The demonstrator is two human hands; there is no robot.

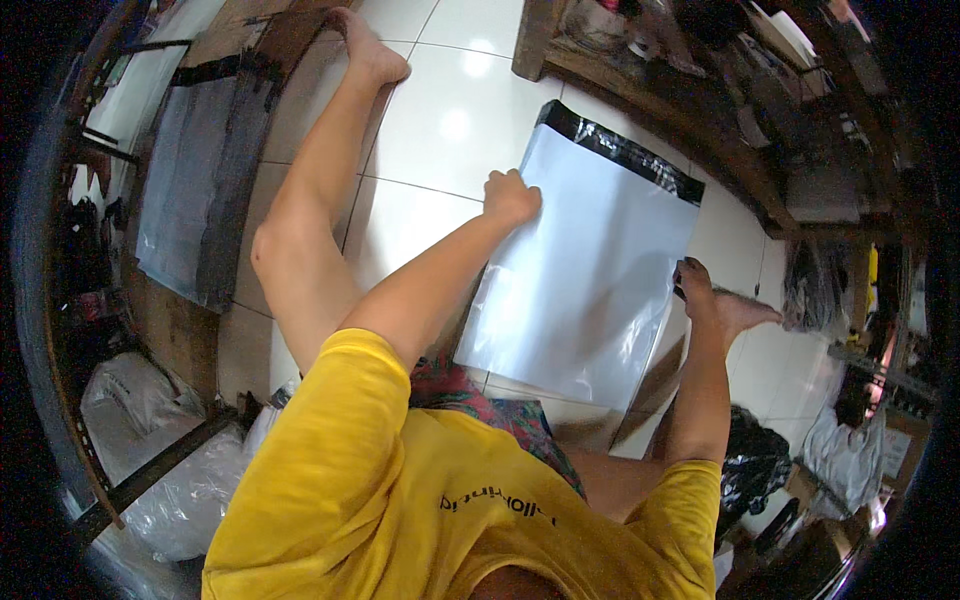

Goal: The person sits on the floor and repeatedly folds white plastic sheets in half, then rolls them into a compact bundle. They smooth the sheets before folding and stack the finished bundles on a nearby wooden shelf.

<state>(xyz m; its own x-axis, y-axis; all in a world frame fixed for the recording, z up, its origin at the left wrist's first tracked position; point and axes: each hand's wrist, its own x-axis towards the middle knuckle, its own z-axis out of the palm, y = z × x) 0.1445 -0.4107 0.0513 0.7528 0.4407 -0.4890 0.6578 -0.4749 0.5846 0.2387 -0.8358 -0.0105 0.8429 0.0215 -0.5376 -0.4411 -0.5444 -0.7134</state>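
A large pale plastic mailing bag [590, 270] with a glossy black band along its far end is spread over the tiled floor between my legs. My left hand [512, 198] is closed on the bag's left edge, a little below the black band. At the right edge, my right hand [695, 288] has its fingers curled in. A small dark piece shows at those fingertips, and I cannot make out whether it is part of the bag. The bag's near right corner casts a shadow on the floor.
Several more pale bags with dark edges [190, 190] lie stacked on a wooden surface at the left. Clear plastic wrapping [170, 470] sits at the near left. A wooden shelf [660, 110] full of items runs along the far right. Black plastic [752, 460] lies beside my right arm.
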